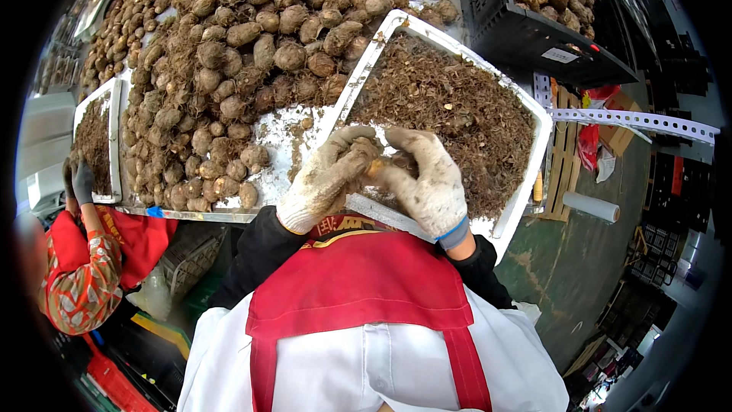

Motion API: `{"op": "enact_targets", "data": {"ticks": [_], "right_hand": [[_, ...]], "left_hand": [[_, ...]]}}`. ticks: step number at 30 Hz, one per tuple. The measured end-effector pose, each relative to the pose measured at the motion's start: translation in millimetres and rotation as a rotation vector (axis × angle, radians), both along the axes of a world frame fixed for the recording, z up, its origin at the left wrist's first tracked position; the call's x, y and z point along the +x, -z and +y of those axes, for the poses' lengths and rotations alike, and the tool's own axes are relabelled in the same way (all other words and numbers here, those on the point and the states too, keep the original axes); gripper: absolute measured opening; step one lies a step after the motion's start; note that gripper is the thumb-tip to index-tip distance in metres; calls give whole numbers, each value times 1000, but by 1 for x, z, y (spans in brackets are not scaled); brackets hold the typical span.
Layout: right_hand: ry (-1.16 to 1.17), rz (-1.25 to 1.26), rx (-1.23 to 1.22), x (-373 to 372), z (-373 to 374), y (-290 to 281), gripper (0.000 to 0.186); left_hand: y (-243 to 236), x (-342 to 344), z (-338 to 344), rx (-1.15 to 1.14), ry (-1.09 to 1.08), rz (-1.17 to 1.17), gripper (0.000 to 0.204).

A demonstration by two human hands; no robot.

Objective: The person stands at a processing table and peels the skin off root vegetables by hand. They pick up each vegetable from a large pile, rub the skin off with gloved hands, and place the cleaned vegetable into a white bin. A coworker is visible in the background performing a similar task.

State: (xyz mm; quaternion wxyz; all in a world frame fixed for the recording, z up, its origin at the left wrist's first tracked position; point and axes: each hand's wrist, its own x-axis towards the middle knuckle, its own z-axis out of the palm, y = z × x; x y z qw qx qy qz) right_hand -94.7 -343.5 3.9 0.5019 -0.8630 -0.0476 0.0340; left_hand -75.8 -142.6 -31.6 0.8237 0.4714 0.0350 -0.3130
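Observation:
Both my hands wear soiled white knit gloves and meet over the near left edge of a white foam box [543,123]. My left hand [316,183] is closed around a brown, hairy root that looks like a taro [358,159]. From the other side my right hand [431,183] curves in, its thumb and fingers closed at the root's end, where a yellowish spot shows. Motion blurs the fingertips there, and the gloves hide much of the root. Brown fibrous scraps [450,107] fill the box beneath.
A large heap of hairy taros [259,38] covers the table beyond and left. A black crate [549,46] of taros stands far right. At left, a co-worker's gloved hands [78,179] are over another scrap-filled foam box [116,137]. A white roll [591,207] lies on the floor.

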Motion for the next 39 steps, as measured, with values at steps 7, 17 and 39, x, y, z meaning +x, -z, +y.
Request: {"op": "enact_targets", "data": {"ticks": [7, 17, 39], "right_hand": [[-13, -164, -208, -3, 13, 17, 47], [-27, -123, -62, -9, 6, 12, 42], [-35, 360, 354, -7, -8, 12, 40]], "left_hand": [[-8, -5, -13, 85, -211, -26, 60], [-19, 5, 9, 390, 93, -108, 39], [-24, 8, 11, 386, 114, -128, 34]]}}
